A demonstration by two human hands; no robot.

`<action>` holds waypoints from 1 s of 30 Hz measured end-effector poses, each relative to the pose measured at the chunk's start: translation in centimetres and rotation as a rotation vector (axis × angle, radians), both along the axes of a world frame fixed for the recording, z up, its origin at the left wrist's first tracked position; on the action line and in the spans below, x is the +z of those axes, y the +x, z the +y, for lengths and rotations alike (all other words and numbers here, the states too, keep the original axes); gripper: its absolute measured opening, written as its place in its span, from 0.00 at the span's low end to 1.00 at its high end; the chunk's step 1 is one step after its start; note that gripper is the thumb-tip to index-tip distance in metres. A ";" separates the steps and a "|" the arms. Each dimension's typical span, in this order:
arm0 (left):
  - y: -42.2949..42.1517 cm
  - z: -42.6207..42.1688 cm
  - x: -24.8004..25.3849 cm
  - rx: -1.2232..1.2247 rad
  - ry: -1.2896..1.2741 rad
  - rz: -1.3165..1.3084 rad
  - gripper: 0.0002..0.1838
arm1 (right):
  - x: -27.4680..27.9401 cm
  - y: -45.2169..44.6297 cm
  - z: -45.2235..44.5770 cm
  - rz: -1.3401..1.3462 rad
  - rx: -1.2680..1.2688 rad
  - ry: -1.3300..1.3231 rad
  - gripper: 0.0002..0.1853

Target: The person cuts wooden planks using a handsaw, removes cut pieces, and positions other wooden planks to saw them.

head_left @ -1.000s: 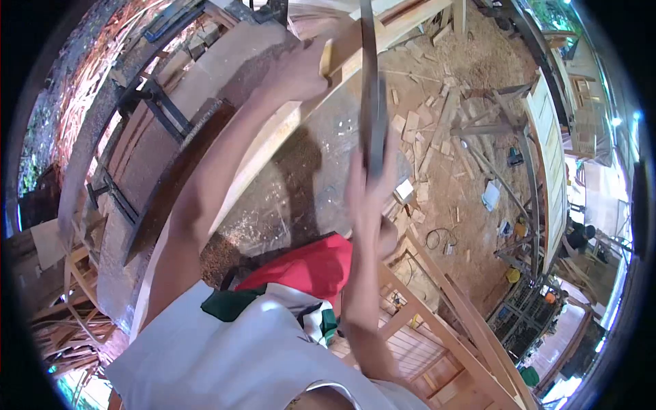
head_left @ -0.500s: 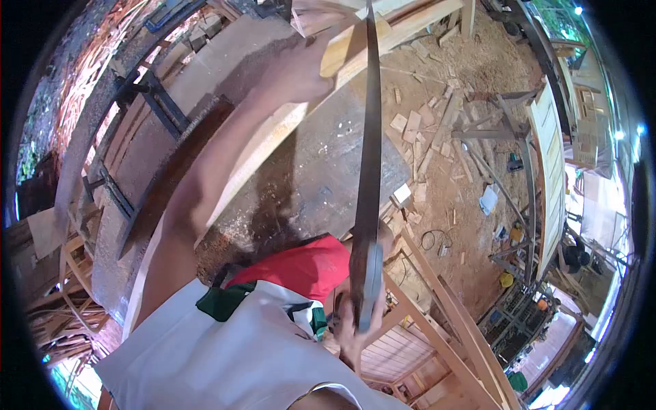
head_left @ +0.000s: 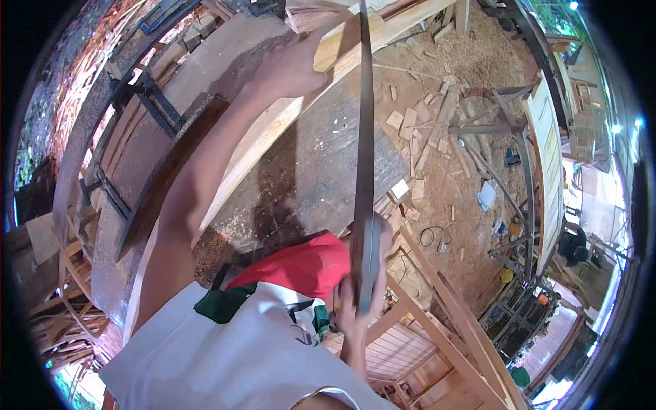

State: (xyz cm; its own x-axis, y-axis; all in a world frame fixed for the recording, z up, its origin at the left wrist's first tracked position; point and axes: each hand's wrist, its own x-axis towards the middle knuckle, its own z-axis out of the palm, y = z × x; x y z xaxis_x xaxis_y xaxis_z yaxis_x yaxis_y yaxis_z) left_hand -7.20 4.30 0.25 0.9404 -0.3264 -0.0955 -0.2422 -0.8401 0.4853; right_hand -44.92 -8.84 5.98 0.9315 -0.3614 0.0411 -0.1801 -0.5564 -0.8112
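Observation:
My right hand is closed round the handle of a handsaw, low in the middle of the head view. The long, narrow-looking blade points away from me and crosses a pale wooden beam near the top. Farther up on the left, my left hand grips that beam just beside the blade. A short light-coloured wood piece lies along the beam between this hand and the saw. The blade hides the exact spot where it meets the wood.
Under the beam is a dark, dusty work board. Wood offcuts and sawdust litter the floor to the right. A slatted panel stands on a frame farther right. Wooden framing is close by my right arm.
My right hand and the saw have moved forward, away from my body. My left hand stays in place on the beam.

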 end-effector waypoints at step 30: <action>0.1 0.4 -0.4 -0.006 -0.044 -0.003 0.44 | -1.7 24.8 0.0 -0.242 -0.051 0.128 0.31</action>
State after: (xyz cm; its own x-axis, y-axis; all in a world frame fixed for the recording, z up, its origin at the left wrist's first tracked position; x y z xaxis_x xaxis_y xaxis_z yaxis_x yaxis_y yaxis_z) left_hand -7.07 4.70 -0.13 0.9388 -0.3354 -0.0781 -0.2485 -0.8168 0.5206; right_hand -20.15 -8.88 4.29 0.8807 -0.4240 0.2111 0.0024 -0.4418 -0.8971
